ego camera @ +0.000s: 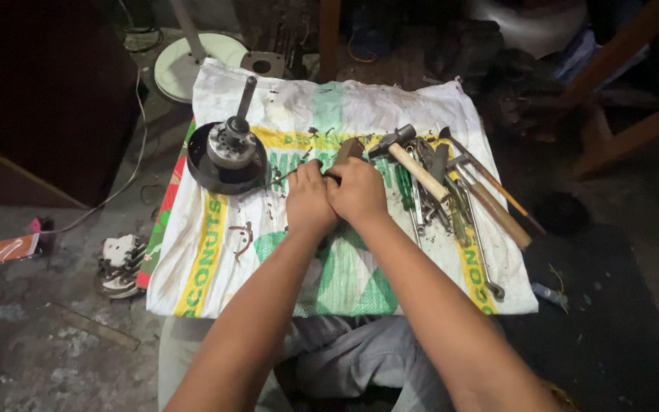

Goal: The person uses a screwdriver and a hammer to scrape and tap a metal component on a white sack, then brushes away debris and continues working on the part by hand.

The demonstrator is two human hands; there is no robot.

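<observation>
Head view of 2 bare hands working over a printed woven sack [215, 252] spread as a bench cover. The left hand [308, 200] and the right hand [358, 188] are pressed side by side, both curled tight around a small dark part that has a thin wire or rod [282, 178] projecting toward the round motor housing [226, 156] with its upright shaft. A brown wooden handle [349, 148] shows just above the knuckles. The grip looks best kept low and close to the sack — wrists steady, force along the rod rather than across it, so the thin piece does not bend. To the right lie a hammer [413, 164] and a heap of spanners and screwdrivers [451, 198]. The gripped part is almost wholly hidden by the fingers; whether the wooden handle belongs to it cannot be told — the surrounding floor is dim.
</observation>
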